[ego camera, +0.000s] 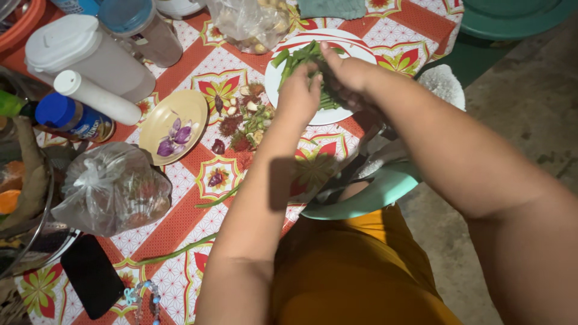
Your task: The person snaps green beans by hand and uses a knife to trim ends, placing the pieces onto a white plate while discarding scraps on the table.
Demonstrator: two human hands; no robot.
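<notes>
Both grips closed on green beans (301,57) over the white plate (355,48): left hand (298,96) pinching a bunch, right hand (346,72) gripping beside it. More cut beans under the grips; two long stalks (180,253) uncut on the surface (180,66), nearer the body.

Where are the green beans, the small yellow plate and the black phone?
green beans (296,58), head view, on the stalks left of the hands.
yellow plate (183,105), head view, on its bare upper part.
black phone (92,275), head view, on its middle.
</notes>
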